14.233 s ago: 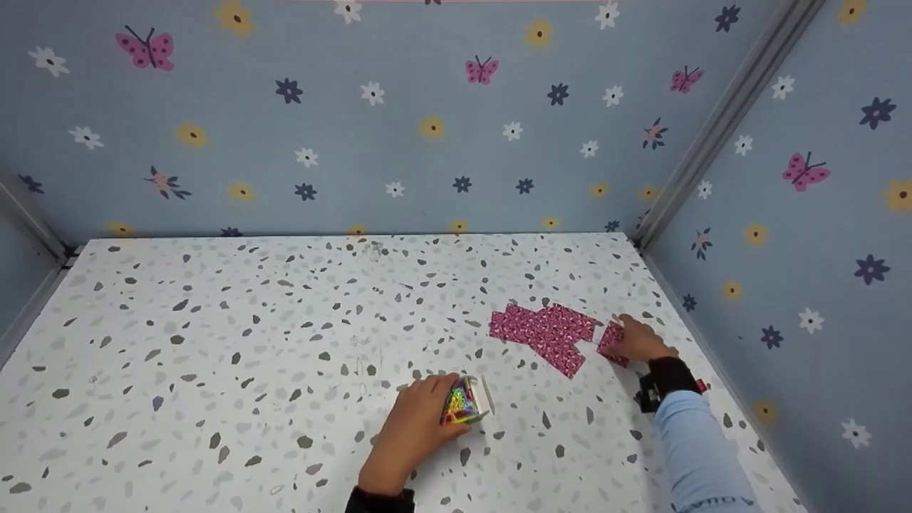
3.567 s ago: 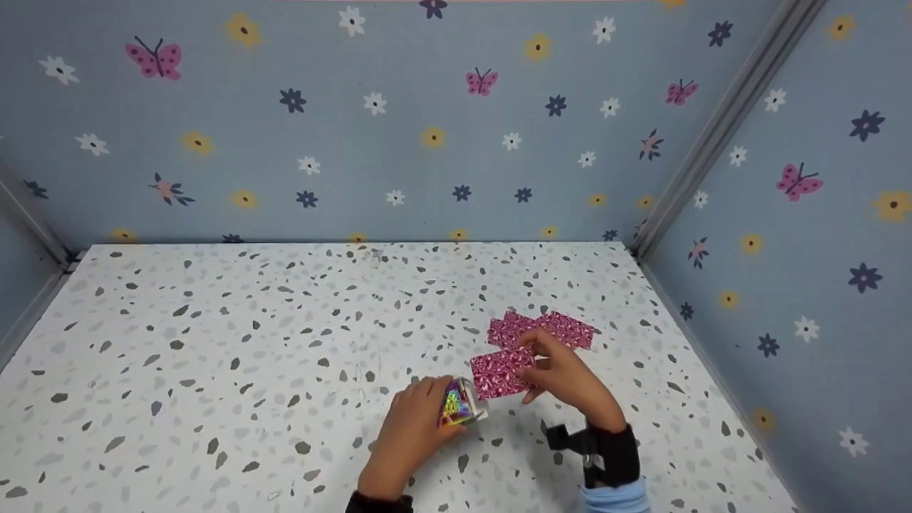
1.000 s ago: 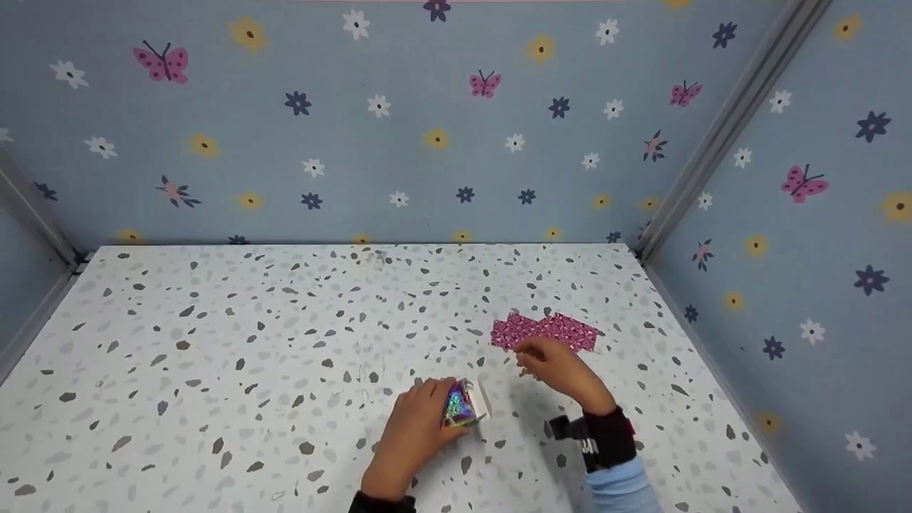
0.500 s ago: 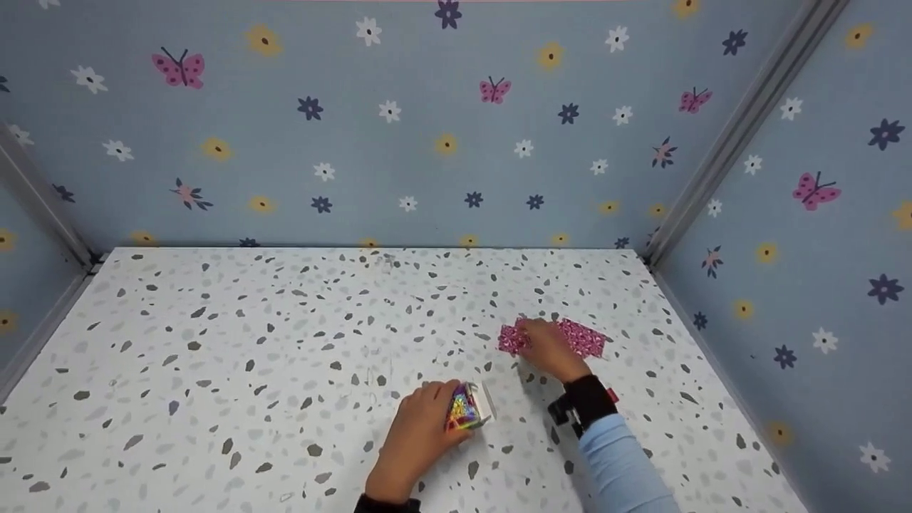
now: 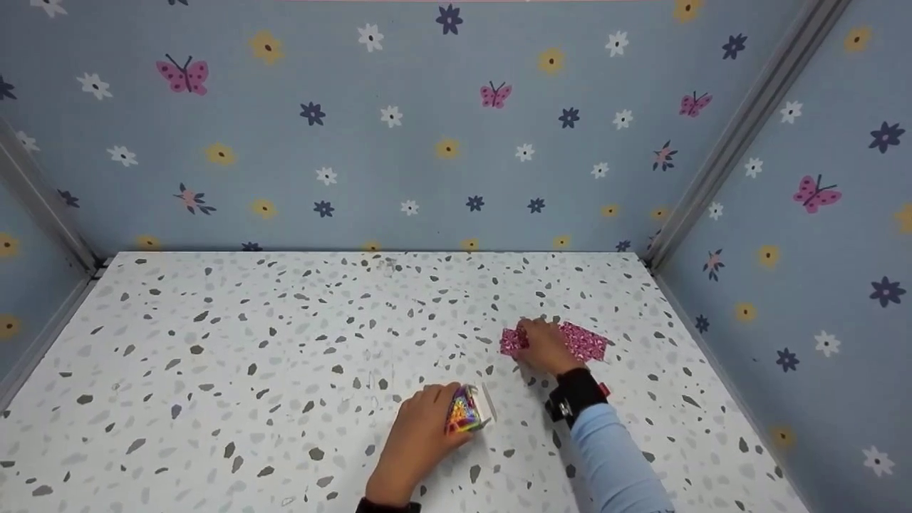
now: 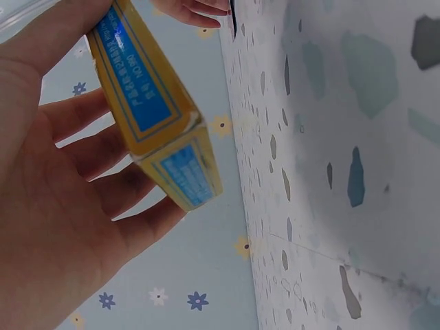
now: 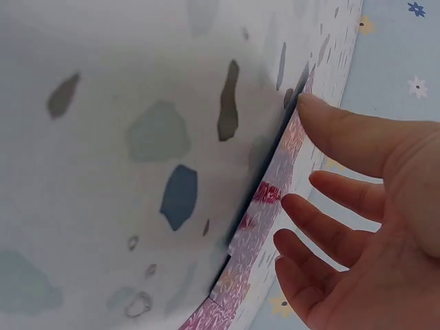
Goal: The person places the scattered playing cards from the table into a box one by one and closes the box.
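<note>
My left hand (image 5: 420,434) grips a small card box (image 5: 463,411) just above or on the table; whether it touches is unclear. Its flap end faces right, showing rainbow-coloured stuff, and the left wrist view shows its yellow-and-blue side (image 6: 148,89). Further right and back, my right hand (image 5: 545,348) reaches over pink-patterned playing cards (image 5: 586,342) lying overlapped on the table, hiding part of them. Close up, the right thumb (image 7: 326,124) meets a card's edge while the bent fingers touch or hover at the face of the cards (image 7: 237,265).
The speckled white table (image 5: 285,335) spreads left and in front of the hands. A blue wall (image 5: 399,157) with flowers and butterflies borders its back, another wall (image 5: 819,285) its right side. Black straps with a camera sit on the right wrist.
The cards front of the row, and the one earlier held at the box, are gone from view. Since then my right hand has moved back onto the remaining cards. The left hand keeps the box in place.
</note>
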Motion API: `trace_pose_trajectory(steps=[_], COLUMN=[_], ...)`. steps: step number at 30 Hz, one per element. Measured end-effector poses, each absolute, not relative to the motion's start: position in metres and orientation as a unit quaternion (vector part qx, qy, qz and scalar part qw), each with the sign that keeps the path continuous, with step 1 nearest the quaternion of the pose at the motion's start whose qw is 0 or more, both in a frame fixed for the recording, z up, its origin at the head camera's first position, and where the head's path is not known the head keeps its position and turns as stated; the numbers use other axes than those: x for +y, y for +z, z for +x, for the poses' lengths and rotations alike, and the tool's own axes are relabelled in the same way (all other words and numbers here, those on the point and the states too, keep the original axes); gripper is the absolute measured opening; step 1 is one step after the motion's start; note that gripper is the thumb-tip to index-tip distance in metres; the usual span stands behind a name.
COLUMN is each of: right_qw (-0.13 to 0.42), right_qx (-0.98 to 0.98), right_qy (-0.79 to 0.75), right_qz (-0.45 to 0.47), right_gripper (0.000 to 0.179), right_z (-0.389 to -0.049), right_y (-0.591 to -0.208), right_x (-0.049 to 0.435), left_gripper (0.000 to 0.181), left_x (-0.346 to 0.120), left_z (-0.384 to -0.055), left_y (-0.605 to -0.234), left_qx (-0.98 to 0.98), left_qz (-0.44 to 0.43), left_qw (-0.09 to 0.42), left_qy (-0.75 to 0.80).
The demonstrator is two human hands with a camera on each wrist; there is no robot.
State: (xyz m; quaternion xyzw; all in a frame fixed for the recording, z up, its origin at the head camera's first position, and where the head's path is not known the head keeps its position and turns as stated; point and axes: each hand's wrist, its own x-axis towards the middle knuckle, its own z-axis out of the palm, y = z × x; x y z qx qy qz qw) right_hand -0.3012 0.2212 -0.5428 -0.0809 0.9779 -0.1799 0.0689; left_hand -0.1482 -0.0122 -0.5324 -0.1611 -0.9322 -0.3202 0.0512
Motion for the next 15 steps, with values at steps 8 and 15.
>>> trace_pose_trajectory(steps=[8,15], right_qw=[0.059,0.057], right_qx=[0.983,0.981], right_qy=[-0.152,-0.156], right_qz=[-0.091,-0.100], right_gripper=[0.053,0.055], right_z=[-0.3004,-0.2978], right_y=[-0.5436,-0.5434], right_x=[0.2173,0.2169], left_gripper=[0.069,0.070], left_x=[-0.0121,-0.0112], left_z=[-0.1467,-0.1475], left_y=[-0.5319,-0.5308], left_qx=[-0.932,-0.935], left_qz=[-0.162,-0.162], left_qw=[0.054,0.048], left_qy=[-0.319,-0.313])
